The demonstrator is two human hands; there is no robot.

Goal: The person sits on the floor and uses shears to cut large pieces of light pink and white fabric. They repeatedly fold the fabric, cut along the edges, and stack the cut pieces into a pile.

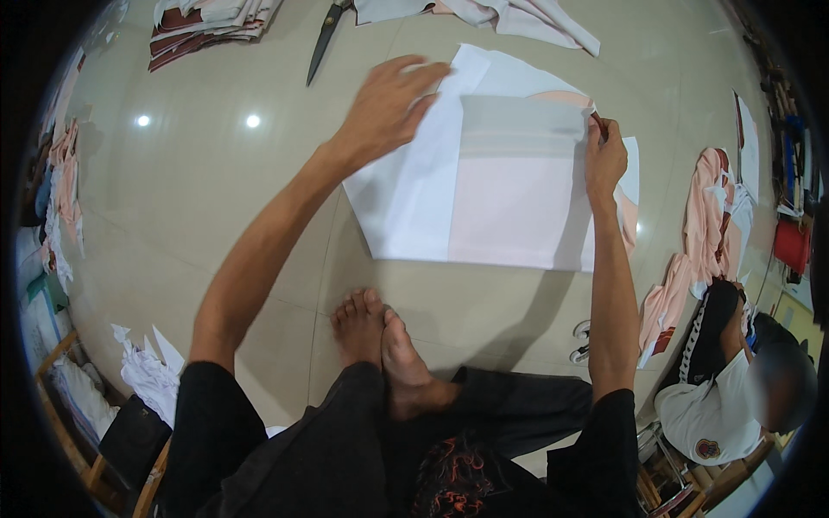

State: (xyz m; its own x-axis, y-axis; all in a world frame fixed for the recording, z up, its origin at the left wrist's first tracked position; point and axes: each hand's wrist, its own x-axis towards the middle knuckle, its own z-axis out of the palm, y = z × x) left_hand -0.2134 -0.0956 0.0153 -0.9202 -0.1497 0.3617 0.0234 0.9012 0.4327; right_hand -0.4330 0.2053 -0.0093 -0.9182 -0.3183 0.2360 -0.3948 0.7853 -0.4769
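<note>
On the tiled floor before me lies a white fabric piece [414, 207], its left edge slanting. A smaller panel of cloth in pale pink and grey [518, 198] rests over it. At that panel's upper right corner my right hand [607, 160] is closed in a pinch on the cloth, where a dark red bit shows. My left hand [389, 108] hovers by the white fabric's upper left edge, its fingers apart and slightly blurred, holding nothing that I can see. Whether its fingertips touch the fabric is unclear.
Large scissors [324, 43] lie beyond the fabric, beside a folded cloth stack [211, 30] and more pale cloth [501, 22]. Pink cloth pieces [704, 207] and small scissors [580, 341] lie to the right, near a seated person [712, 406]. White scraps [147, 367] are at left.
</note>
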